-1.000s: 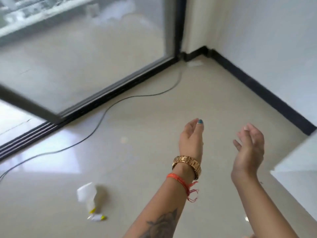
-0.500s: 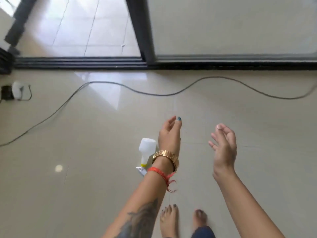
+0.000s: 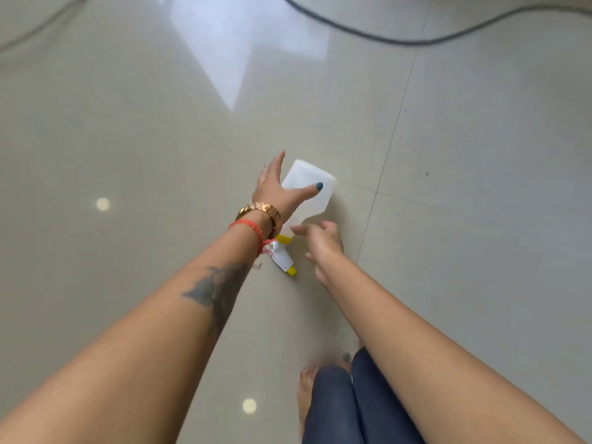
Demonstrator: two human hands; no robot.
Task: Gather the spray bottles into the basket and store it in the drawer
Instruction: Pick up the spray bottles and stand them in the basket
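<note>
A white spray bottle [image 3: 312,193] with a yellow collar and yellow nozzle tip lies on its side on the tiled floor, nozzle toward me. My left hand [image 3: 278,190] reaches over its body with fingers spread, thumb laid across the bottle and fingers along its left side. My right hand [image 3: 320,241] hovers just right of the bottle's neck, fingers relaxed and holding nothing. No basket or drawer is in view.
A dark cable [image 3: 400,36] runs across the floor at the top. My bare feet and dark trouser legs [image 3: 333,398] stand just below the bottle. Glossy beige tiles [image 3: 128,155] surround everything.
I have bent down toward the floor. The bottle now fills the centre, and both hands have dropped to it, the left one spreading over its body.
</note>
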